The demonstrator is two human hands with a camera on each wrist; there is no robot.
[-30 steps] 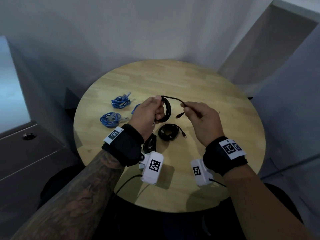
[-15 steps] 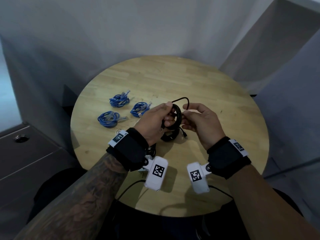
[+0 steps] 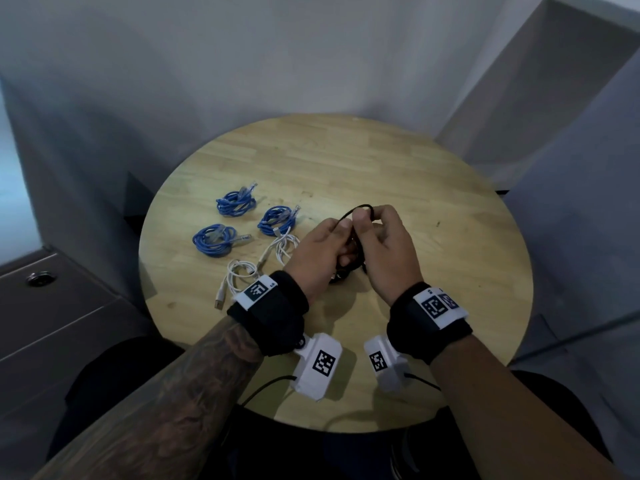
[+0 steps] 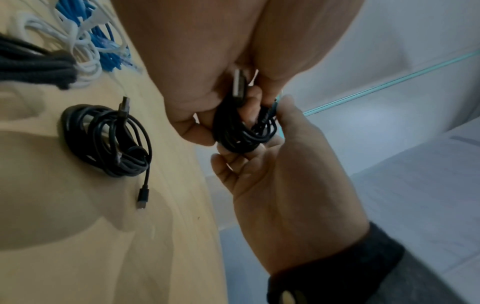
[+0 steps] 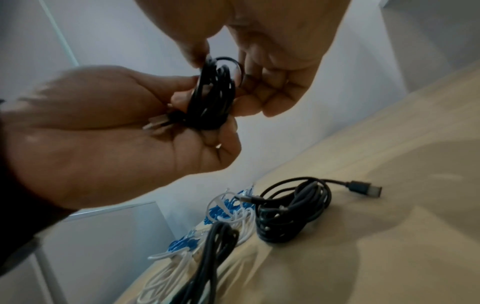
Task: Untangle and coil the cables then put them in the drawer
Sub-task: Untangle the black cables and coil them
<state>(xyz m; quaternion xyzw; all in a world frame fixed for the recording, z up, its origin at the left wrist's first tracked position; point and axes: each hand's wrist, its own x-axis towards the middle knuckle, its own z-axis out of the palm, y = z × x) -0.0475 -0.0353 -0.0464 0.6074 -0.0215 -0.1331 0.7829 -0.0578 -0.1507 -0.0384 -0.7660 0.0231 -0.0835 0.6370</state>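
A black cable (image 3: 357, 233), wound into a small coil, is held above the round wooden table (image 3: 450, 271) between both hands. My left hand (image 3: 332, 244) grips the coil (image 4: 241, 131) with its fingers through it, and a silver plug lies against the palm. My right hand (image 3: 377, 230) pinches the cable's loose end, a small loop (image 3: 360, 207), at the top of the coil (image 5: 210, 96). A second black coil (image 4: 109, 139) lies on the table below the hands (image 5: 291, 216), mostly hidden in the head view.
Three blue coiled cables (image 3: 235, 202) (image 3: 277, 220) (image 3: 214, 239) and two white cables (image 3: 282, 247) (image 3: 239, 275) lie left of the hands. Another black cable (image 5: 215, 257) lies near the front edge. A grey drawer unit (image 3: 69, 306) stands left of the table.
My right hand has brought the loose end in from the right to the coil, and both hands now meet on it. The white cables, hidden before, have come into view.
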